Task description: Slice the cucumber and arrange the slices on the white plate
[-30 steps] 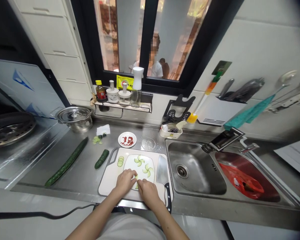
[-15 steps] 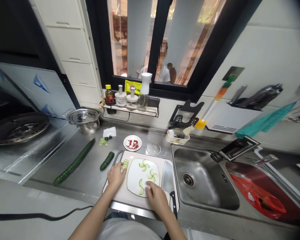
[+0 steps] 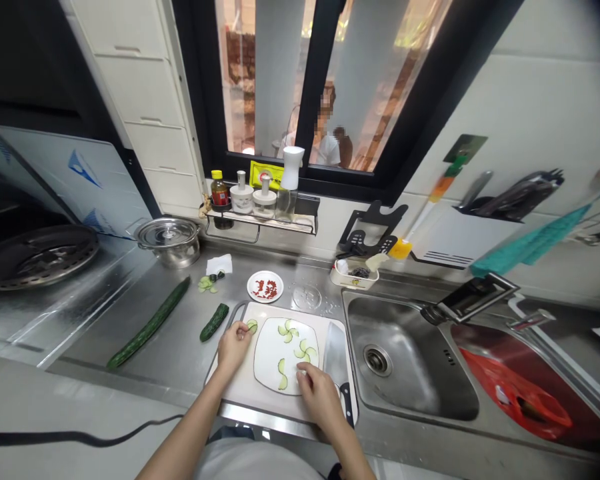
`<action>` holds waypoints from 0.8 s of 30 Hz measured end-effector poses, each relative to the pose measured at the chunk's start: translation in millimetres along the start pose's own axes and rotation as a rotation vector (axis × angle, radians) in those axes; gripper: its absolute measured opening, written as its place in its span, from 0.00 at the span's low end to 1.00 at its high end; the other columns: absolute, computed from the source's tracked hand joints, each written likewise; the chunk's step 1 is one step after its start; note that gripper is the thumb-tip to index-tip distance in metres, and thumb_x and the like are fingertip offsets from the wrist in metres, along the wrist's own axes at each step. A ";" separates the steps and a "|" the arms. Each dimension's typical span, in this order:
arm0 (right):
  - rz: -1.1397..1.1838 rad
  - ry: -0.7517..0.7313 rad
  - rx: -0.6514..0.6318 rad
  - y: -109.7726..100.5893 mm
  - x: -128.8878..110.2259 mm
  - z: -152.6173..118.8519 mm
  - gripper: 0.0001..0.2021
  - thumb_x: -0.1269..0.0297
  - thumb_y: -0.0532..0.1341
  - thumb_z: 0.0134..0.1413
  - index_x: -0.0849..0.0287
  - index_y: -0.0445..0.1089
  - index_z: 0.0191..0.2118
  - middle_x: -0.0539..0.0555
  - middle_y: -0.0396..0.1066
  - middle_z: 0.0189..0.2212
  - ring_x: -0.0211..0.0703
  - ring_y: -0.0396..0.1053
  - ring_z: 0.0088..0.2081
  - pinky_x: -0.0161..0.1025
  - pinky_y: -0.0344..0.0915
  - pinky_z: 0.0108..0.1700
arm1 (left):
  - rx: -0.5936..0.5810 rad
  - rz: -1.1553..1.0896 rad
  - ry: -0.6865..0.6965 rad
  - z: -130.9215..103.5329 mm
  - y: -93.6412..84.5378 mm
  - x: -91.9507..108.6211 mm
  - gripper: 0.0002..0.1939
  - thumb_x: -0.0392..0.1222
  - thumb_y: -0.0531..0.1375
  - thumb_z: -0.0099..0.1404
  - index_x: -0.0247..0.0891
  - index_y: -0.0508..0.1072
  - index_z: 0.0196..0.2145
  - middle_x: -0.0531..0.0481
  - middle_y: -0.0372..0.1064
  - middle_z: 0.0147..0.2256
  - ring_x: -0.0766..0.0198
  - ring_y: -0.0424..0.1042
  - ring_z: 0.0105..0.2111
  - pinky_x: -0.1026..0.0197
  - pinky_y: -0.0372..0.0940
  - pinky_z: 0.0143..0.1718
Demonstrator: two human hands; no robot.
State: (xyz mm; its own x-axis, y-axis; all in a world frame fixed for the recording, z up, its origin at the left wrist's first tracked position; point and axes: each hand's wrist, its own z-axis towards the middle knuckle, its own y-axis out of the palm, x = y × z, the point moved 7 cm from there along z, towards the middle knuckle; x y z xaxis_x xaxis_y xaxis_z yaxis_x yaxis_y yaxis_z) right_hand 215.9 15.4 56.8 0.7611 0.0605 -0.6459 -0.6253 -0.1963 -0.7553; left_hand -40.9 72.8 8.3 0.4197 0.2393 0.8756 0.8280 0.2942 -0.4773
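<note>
noted board [image 3: 250, 400] beneath plate [image 3: 270, 347]; saw right hand [image 3: 321, 393] loosely curled, fingers slightly parted, at plate's right edge, left hand [image 3: 234, 347] narrow at cucumber slices [image 3: 252, 325] on board; could not tell if pinching one. judged slices light, slick, bendy, best held by rim.

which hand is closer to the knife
Right. The right hand is just left of the knife, partly over the plate; the left hand is left of the plate, at cucumber slices.
</note>
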 end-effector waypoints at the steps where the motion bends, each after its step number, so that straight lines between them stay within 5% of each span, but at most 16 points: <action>1: 0.019 -0.011 0.013 -2.6 -1.5 2.6 0.21 0.57 0.48 0.60 0.62 0.72 0.48 0.60 0.75 0.40 0.49 0.71 0.44 0.41 0.64 0.47 | -0.003 -0.115 -0.016 -0.7 -1.4 5.1 0.13 0.50 0.62 0.54 0.38 0.72 0.31 0.51 0.71 0.28 0.62 0.70 0.31 0.63 0.61 0.35; 6: 0.131 -0.100 0.144 -32.8 -30.3 28.1 0.18 0.57 0.51 0.58 0.60 0.72 0.45 0.59 0.75 0.39 0.49 0.71 0.43 0.42 0.65 0.45 | -0.145 -0.499 -0.036 -10.7 -9.4 54.9 0.15 0.49 0.66 0.50 0.35 0.74 0.32 0.48 0.74 0.30 0.62 0.72 0.32 0.61 0.65 0.37; 13: 0.427 -0.267 0.194 -65.3 -94.0 58.5 0.14 0.58 0.57 0.57 0.58 0.73 0.43 0.54 0.75 0.38 0.42 0.70 0.38 0.38 0.66 0.40 | -0.249 -0.538 0.095 -32.5 -26.2 125.8 0.14 0.46 0.68 0.50 0.36 0.75 0.33 0.51 0.72 0.29 0.65 0.70 0.30 0.64 0.65 0.34; 19: 0.497 -0.339 0.070 -58.9 -116.1 58.5 0.08 0.61 0.59 0.55 0.58 0.72 0.35 0.51 0.74 0.34 0.40 0.70 0.37 0.36 0.65 0.39 | -0.263 -0.483 0.188 -41.5 -30.5 146.9 0.13 0.45 0.67 0.51 0.36 0.75 0.33 0.50 0.72 0.30 0.65 0.69 0.31 0.64 0.64 0.35; 24: 0.592 -0.303 0.061 -58.0 -110.8 60.0 0.09 0.58 0.59 0.56 0.59 0.71 0.33 0.51 0.72 0.31 0.39 0.69 0.35 0.36 0.65 0.37 | -0.240 -0.579 0.120 -43.7 -28.5 141.5 0.18 0.50 0.66 0.54 0.37 0.73 0.38 0.51 0.71 0.29 0.66 0.69 0.32 0.64 0.63 0.36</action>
State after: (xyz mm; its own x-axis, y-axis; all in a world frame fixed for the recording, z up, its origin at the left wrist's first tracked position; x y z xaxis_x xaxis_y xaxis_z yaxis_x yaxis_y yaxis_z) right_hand 157.5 78.8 165.4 0.2097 0.2331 -0.9496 -0.9381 -0.2259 -0.2626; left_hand 11.1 57.8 149.0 -0.0935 -0.0057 0.9956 0.9876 0.1258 0.0934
